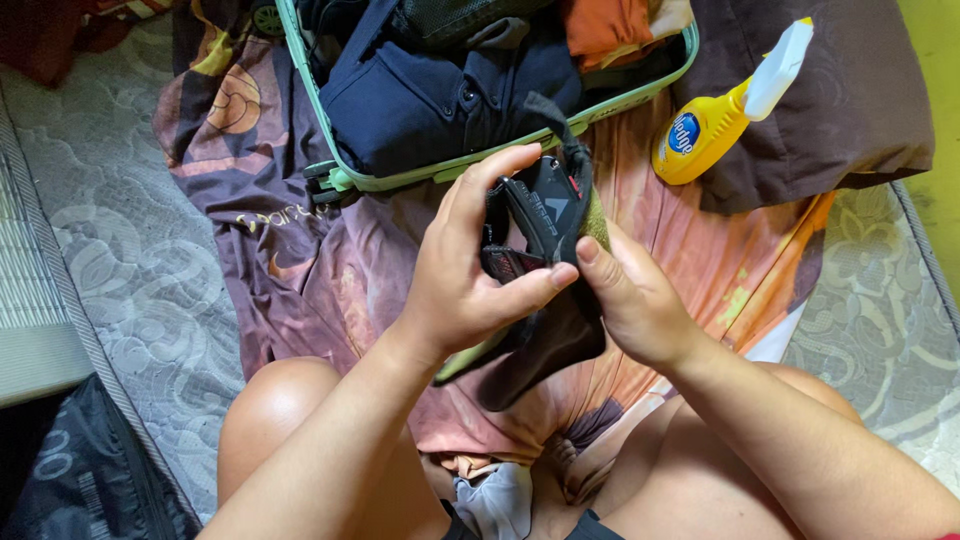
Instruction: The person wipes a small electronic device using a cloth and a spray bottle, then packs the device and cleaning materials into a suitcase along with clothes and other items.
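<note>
Both my hands hold a small black garment (pixel 545 215) with red and grey markings, folded into a wad in front of me. My left hand (pixel 470 270) wraps around its left side, thumb pressed across the lower part. My right hand (pixel 630 295) grips its right edge, thumb on the fabric. A dark loose end (pixel 545 350) of the garment hangs below my hands. Just beyond lies an open mint-green suitcase (pixel 400 180) packed with navy, black and orange clothes.
A yellow spray bottle (pixel 715 120) with a white nozzle rests on a brown pillow (pixel 850 110) at the right. An orange and purple patterned sheet (pixel 300 270) covers the grey quilted mattress (pixel 120 270). A black bag (pixel 80 470) sits at bottom left. My bare knees are below.
</note>
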